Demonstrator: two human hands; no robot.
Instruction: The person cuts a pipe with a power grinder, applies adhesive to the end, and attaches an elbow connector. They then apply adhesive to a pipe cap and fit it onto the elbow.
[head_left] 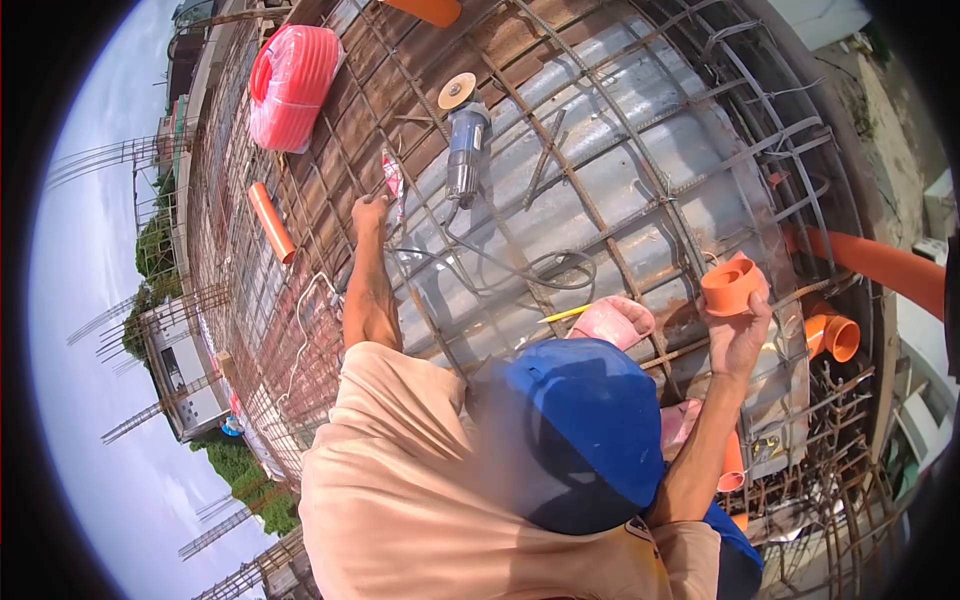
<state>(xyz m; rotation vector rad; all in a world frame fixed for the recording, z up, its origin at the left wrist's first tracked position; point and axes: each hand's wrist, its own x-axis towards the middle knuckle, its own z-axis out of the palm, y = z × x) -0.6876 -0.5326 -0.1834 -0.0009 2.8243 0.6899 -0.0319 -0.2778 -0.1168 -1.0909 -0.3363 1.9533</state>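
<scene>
Neither my left hand nor my right hand shows in the head view. Both bare arms visible belong to a co-worker in a beige shirt (pixel 410 490) and blue cap (pixel 585 430), bent over a rebar grid. One co-worker's hand (pixel 370 214) is closed at a bar of the grid, beside a red-and-white tube (pixel 393 180); whether it holds anything is unclear. The co-worker's other hand (pixel 738 340) holds up a short orange pipe fitting (pixel 730 287). Between the arms, a yellow pencil-like stick (pixel 564 314) lies by a pink object (pixel 612 322).
An angle grinder (pixel 466 150) lies on the mesh with its cable (pixel 510 270) looped nearby. A wrapped red hose coil (pixel 293 88) and an orange pipe (pixel 271 222) are on the left. At right are an orange elbow (pixel 834 335), a long orange pipe (pixel 880 270) and projecting rebar.
</scene>
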